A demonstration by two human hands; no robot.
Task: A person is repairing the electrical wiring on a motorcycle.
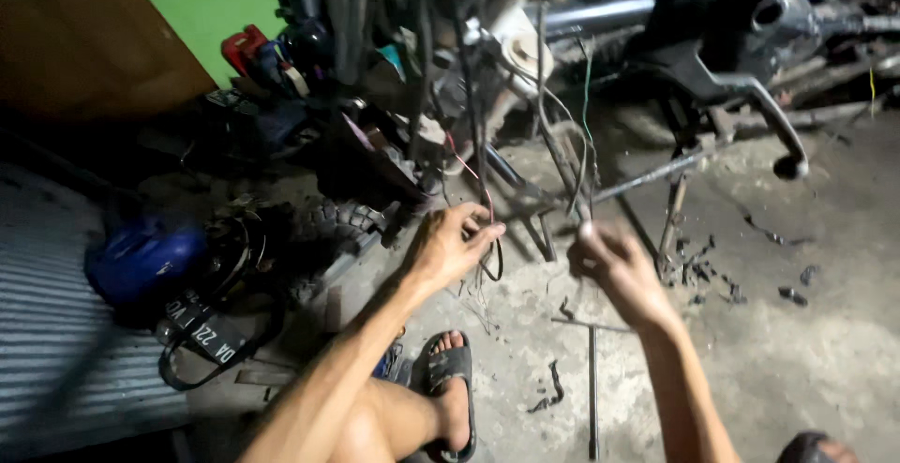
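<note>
Left hand [448,249]: fingers curled, pinching a bunch of thin dark wires [491,255] that loop down below the fingertips; a red wire [472,174] runs up from the same pinch into the machine.
Right hand [614,266]: closed, thumb and fingers pinched on the lower end of a grey cable [553,135]; motion blur hides the exact grip.
Location of wires: hanging from the stripped motorcycle frame [487,41] just above both hands, between the hands and the floor, well off the ground.
Green wire [588,88]: 1 strand, dangling free beside the grey cable, not held.
Handling note: judged from this view, the strands sit close together and cross, so separating them cleanly calls for a light pinch near the ends, each hand keeping its own strand taut, with no pull against the frame connection.
Light: dim; colours of the dark wires cannot be told.
Floor [806,360]: bare concrete, with dark scraps [698,266] near the right hand.
Metal rod [592,388]: 1, T-shaped, lying below the right hand.
Helmet [145,257]: blue, resting at left, near a knobby tyre [328,224].
Sandal [450,383]: black, on the person's foot, below the left forearm.
Kickstand [759,112]: grey lever at upper right, apart from the hands.
</note>
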